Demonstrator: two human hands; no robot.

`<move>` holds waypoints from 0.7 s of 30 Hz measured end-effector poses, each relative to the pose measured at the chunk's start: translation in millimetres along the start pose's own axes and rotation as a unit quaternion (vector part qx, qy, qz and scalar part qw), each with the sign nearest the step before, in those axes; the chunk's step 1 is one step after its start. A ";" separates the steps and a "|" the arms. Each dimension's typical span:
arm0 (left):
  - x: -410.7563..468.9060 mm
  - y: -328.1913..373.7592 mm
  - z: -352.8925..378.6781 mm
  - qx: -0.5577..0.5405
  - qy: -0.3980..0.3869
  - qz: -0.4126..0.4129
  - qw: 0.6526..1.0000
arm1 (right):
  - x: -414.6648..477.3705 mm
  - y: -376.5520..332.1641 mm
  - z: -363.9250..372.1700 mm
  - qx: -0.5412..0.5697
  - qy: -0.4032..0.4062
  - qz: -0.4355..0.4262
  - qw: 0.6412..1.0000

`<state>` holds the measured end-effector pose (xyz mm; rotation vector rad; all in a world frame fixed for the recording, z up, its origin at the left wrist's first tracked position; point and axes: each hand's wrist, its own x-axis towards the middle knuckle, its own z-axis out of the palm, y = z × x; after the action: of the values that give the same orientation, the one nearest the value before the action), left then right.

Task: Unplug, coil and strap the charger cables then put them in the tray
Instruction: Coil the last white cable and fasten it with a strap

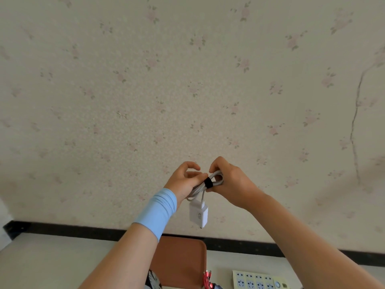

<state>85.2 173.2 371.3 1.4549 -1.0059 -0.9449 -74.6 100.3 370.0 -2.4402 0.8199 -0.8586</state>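
Both hands are raised in front of the wall, holding a coiled white charger cable [216, 177] between them. A black strap [208, 183] is wrapped round the middle of the coil. My left hand [184, 180] grips the coil's left end. My right hand [231, 181] grips its right end, thumb under the strap. The white charger plug [198, 213] hangs below the coil on a short length of cable. The brown tray [181, 261] lies on the table beneath my hands, partly hidden by my left forearm.
A pale yellow power strip [258, 280] lies on the table at the lower right. A red cable [207, 278] lies beside the tray's right edge. A patterned object [153, 279] shows at the tray's left. Flowered wallpaper rises behind the table.
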 end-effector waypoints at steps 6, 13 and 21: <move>-4.1 3.3 -5.5 0.187 -0.017 0.087 0.978 | 3.3 -0.9 -5.5 0.009 -0.050 0.038 0.998; 1.4 1.9 -6.4 0.199 -0.132 0.008 0.971 | 7.4 0.5 -6.9 0.067 -0.054 0.067 0.994; 8.8 -2.6 -9.5 -0.095 -0.130 -0.050 0.986 | 12.0 -1.5 7.0 0.179 -0.005 0.188 0.966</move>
<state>97.3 168.1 369.4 1.2522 -1.0052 -1.2946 -61.7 94.9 370.8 -1.8936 0.9864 -0.7679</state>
